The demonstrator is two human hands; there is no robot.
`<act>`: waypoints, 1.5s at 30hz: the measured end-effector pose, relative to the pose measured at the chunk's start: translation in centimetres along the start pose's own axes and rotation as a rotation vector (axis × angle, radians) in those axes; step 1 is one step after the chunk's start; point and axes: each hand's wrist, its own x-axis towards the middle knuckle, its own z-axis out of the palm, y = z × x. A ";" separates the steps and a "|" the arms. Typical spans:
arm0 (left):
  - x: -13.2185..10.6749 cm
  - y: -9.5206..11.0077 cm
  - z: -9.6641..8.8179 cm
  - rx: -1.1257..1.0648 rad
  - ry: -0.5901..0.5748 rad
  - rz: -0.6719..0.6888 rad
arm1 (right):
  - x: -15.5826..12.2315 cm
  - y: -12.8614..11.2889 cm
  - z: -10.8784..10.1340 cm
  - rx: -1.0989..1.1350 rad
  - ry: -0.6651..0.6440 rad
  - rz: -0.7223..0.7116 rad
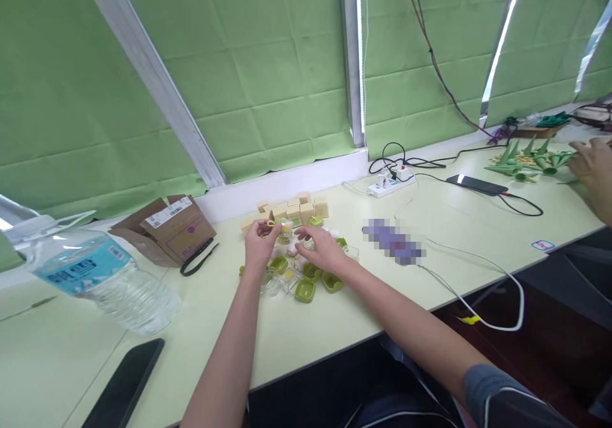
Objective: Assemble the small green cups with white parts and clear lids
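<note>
Counter, left hand and right hand close together

Small tan boxes behind, green trays in front. Right fingers part-open, nothing seen in grasp. Left fingers nearly closed beside clear container, grip: can't tell. Container sits between hands.

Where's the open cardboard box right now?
In the head view, the cardboard box sits toward the left on the table, near the back ledge, between the big water bottle and the left hand.
</note>
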 end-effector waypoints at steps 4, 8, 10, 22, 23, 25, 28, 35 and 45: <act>-2.1 0.2 0.9 -0.171 -0.049 -0.011 | -0.1 0.3 0.0 0.052 0.062 0.012; -3.6 0.2 0.7 -0.183 -0.215 -0.019 | -0.3 0.2 -0.1 0.054 0.012 -0.035; -4.1 -0.1 0.2 -0.174 -0.261 -0.034 | -0.4 0.0 -0.1 0.046 -0.028 -0.074; -5.3 -1.4 -0.2 0.003 -0.223 0.109 | -0.8 0.8 0.0 0.013 -0.101 -0.142; -5.4 -1.4 -0.2 0.022 -0.213 0.119 | -0.8 0.7 0.0 0.024 -0.096 -0.138; -5.5 -1.4 -0.2 0.063 -0.190 0.130 | -0.8 0.7 0.0 0.052 -0.072 -0.128; -5.7 -1.2 -0.3 0.136 -0.169 0.139 | -0.7 0.6 0.1 0.059 -0.044 -0.130; -6.2 -0.4 -0.4 0.291 -0.199 0.191 | -0.7 1.0 0.0 0.077 -0.088 -0.173; -6.3 -0.1 -0.4 0.394 -0.177 0.301 | -0.7 1.1 0.4 0.032 -0.083 -0.166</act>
